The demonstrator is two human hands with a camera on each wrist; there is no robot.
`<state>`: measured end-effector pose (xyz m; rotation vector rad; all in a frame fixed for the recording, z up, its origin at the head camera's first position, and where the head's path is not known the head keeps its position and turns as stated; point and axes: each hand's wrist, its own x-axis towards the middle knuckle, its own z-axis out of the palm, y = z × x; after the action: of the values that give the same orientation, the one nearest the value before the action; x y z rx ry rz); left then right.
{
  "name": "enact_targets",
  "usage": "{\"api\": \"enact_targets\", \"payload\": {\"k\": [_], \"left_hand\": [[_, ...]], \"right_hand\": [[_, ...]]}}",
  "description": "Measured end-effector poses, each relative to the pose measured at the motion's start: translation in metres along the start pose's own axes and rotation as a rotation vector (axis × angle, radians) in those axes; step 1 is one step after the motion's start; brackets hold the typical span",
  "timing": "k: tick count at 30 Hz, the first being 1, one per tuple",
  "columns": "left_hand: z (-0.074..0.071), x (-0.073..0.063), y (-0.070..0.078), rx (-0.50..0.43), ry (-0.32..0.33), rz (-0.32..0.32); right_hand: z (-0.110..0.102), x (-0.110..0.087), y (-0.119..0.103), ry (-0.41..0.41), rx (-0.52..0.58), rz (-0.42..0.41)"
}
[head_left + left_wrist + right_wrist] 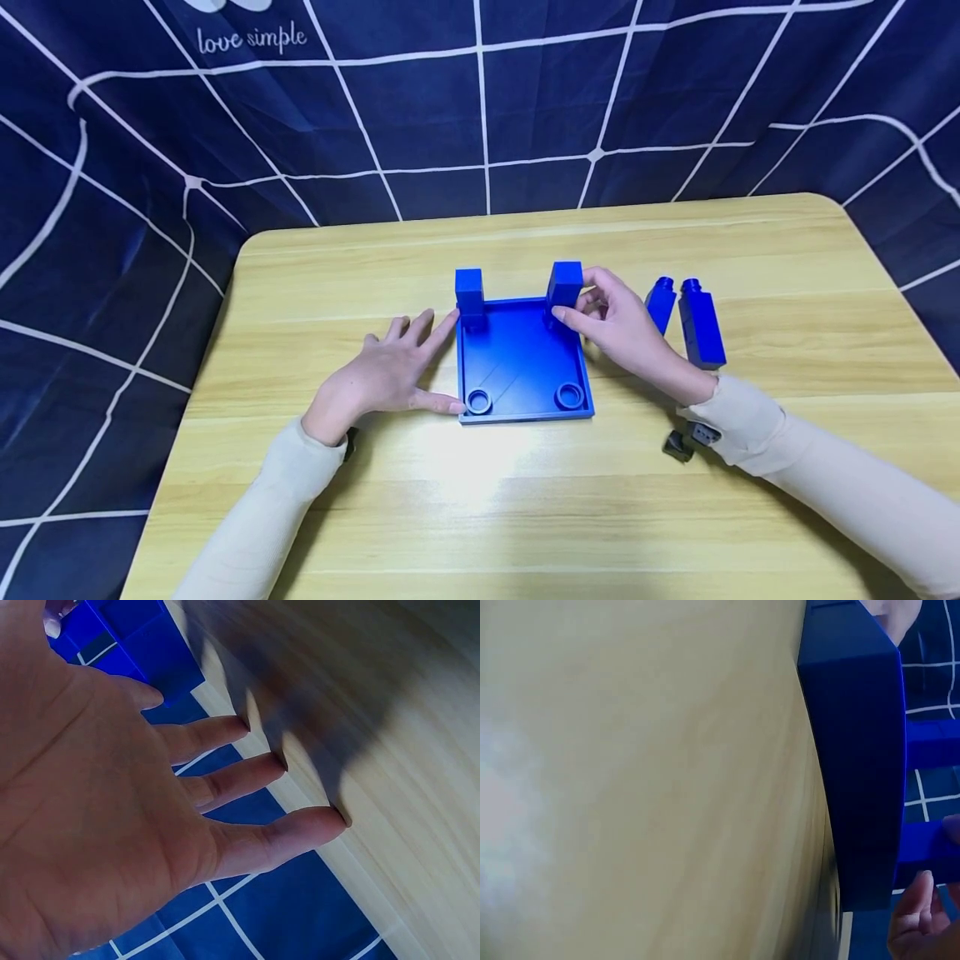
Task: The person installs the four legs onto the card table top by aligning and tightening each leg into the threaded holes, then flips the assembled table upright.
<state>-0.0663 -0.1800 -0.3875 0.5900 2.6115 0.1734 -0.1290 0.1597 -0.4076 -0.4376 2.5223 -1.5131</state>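
Table (450, 525) is bearing the blue tray (525, 367). Left hand (392, 375), fingers extended, is touching its left edge; right hand (618, 321) is pinching the far-right post (564, 285). Tilting while turning could misseat it, I judge. Left-wrist view is showing the palm (97, 802), head view the loose posts (702, 327).

White lettering (251, 38) is spelling "love simple" on the dark blue cloth (420, 108), both words are running in lower case, rising slightly rightward, sitting at the head view's upper left
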Motion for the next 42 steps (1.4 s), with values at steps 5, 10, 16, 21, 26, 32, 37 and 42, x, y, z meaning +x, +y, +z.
{"api": "enact_targets", "payload": {"k": [5,10,16,21,26,32,37,42], "left_hand": [[0.001,-0.004,-0.001,0.005,-0.004,0.01],[0.001,-0.006,-0.003,0.009,-0.013,0.013],[0.002,-0.011,-0.005,0.0,-0.027,0.007],[0.004,-0.014,-0.006,0.013,-0.033,0.019],[0.006,-0.017,-0.007,0.024,-0.032,0.034],[0.007,-0.02,-0.008,0.021,-0.021,0.052],[0.007,-0.02,-0.008,0.008,-0.03,0.049],[0.006,-0.02,-0.007,0.004,-0.04,0.042]], "right_hand": [[0.0,-0.008,0.002,-0.008,-0.032,-0.03],[-0.003,-0.019,0.002,-0.01,-0.039,-0.042],[-0.007,-0.031,-0.004,0.01,-0.01,-0.04],[-0.011,-0.04,-0.01,0.024,0.025,-0.066],[-0.016,-0.05,-0.015,0.076,0.02,-0.034],[-0.026,-0.059,-0.012,0.157,0.027,-0.006],[-0.039,-0.063,-0.004,0.206,0.073,0.006],[-0.051,-0.07,0.001,0.252,0.129,0.048]]}}
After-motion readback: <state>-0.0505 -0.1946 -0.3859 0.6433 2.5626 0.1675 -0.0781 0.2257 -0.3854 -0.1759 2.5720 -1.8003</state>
